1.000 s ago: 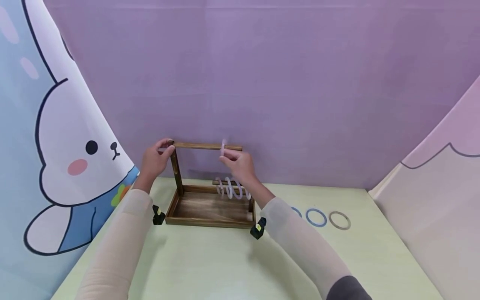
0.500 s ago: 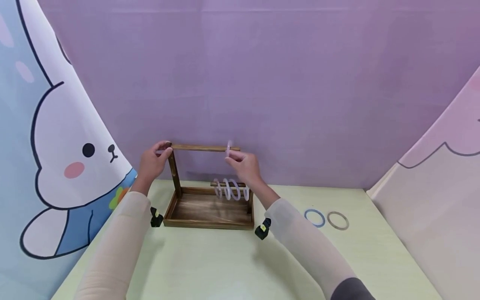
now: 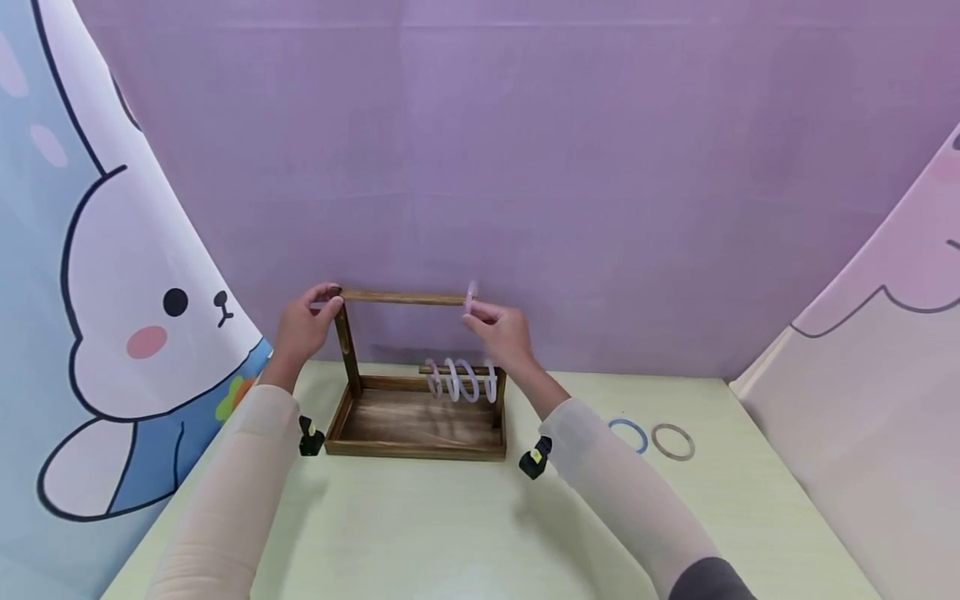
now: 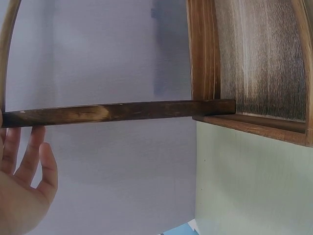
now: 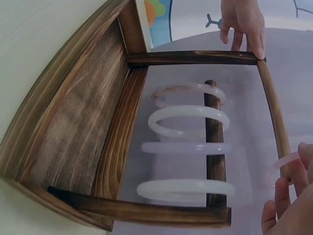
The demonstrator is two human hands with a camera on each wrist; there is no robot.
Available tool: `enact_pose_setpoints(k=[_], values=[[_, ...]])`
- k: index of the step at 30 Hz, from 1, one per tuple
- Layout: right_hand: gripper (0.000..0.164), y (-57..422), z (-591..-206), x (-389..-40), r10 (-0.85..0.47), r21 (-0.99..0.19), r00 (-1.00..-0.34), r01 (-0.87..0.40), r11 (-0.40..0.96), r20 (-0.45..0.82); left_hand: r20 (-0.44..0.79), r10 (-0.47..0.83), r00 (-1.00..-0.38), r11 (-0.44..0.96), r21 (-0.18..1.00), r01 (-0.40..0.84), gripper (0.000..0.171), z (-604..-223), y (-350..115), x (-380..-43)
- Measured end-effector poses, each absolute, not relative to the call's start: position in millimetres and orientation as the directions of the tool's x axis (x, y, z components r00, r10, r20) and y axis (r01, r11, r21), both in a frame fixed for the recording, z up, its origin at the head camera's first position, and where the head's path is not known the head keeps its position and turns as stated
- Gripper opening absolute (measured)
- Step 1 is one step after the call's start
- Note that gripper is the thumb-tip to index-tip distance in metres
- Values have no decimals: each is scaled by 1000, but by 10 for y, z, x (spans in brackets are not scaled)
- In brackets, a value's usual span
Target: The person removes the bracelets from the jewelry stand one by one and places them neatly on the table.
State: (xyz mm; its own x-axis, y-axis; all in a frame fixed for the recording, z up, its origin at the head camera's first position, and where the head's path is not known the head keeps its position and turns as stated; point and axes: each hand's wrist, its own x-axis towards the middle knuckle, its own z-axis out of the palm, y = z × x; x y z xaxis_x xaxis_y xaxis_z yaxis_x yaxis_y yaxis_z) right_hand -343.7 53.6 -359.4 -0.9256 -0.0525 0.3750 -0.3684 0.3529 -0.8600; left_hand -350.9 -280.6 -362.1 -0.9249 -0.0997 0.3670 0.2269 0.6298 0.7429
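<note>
Left hand [image 3: 303, 327] grips rack [image 3: 401, 297]; right hand [image 3: 507, 337] pinches pale ring [image 3: 471, 292]. At four o'clock, a sleeve [image 3: 622, 483] partly covers a blue ring [image 3: 641, 431].

Left arm [image 3: 238, 492] and right arm [image 3: 630, 496] reach toward the far side. The left hand [image 3: 303, 327] grips with its thumb opposed, several fingers loosely bent; the right hand [image 3: 507, 335] pinches between thumb and fingertips, turned left.
</note>
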Motion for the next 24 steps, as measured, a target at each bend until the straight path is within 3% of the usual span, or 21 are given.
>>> enact_pose_setpoints(k=[24], values=[[32,1084,-3780,-3378,-16,-862,-941,-317,395,338,377,-104,-920,623,746,236,50,-3629,-2764,-3540]])
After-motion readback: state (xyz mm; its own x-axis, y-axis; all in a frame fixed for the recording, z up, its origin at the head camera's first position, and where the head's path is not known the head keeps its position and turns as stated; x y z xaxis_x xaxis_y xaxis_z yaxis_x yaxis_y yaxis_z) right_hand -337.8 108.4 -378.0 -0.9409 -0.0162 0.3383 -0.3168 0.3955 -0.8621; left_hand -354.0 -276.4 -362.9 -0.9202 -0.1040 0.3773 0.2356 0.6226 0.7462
